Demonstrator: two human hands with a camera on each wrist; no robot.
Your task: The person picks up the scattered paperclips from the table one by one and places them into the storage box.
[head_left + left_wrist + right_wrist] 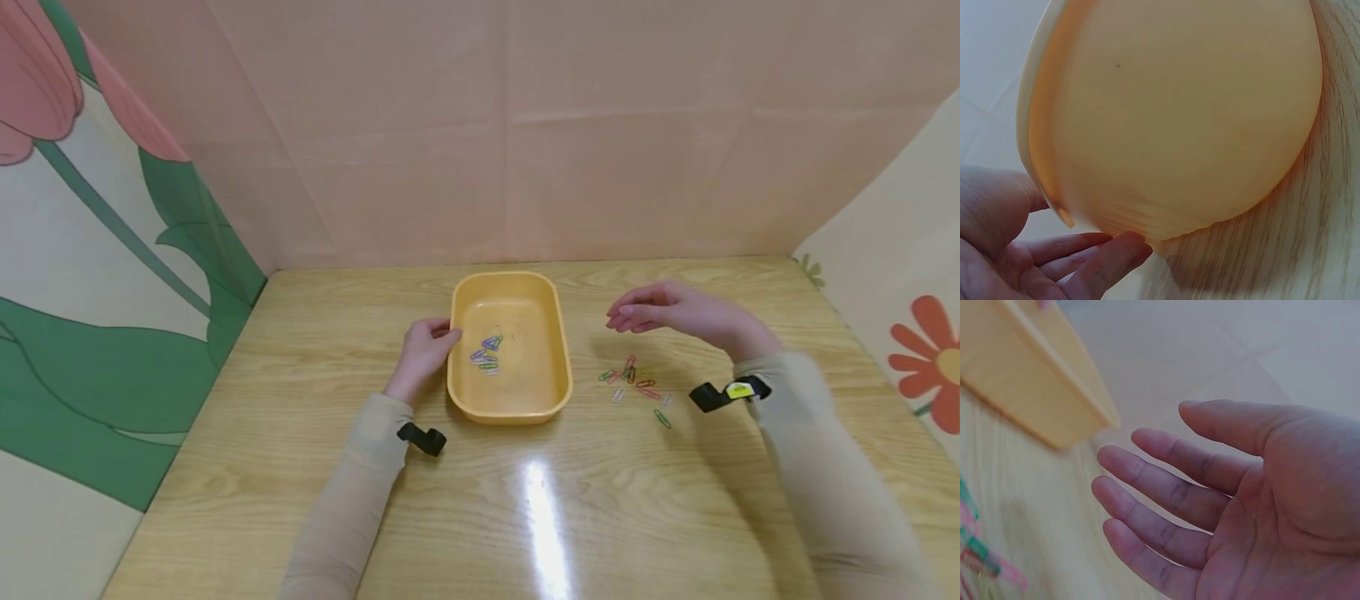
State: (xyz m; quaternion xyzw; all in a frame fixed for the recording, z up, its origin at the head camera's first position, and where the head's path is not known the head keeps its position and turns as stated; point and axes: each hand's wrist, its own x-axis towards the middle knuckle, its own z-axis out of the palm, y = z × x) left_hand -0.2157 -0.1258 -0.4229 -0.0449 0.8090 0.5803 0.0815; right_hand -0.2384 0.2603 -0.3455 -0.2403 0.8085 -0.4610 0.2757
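Observation:
A yellow plastic tray (528,375) sits on the wooden table, with several purple, green and white paper clips (489,359) lying inside toward its left. At the tray's left side, my left hand (427,354) holds the edge, thumb over the rim and fingers against the outer wall, as the left wrist view shows up close. To the right of the tray my right hand (663,310) hovers above the table with relaxed fingers. In the right wrist view its palm (1285,519) holds nothing. Several pink, red, green and white paper clips (631,367) lie loosely below that hand.
One green paper clip (662,419) lies apart, nearer the front. The wooden tabletop (450,508) meets a pink backdrop (480,167) at the back. Cloths with flower prints stand at both sides. Each sleeve carries a black wrist band (423,438).

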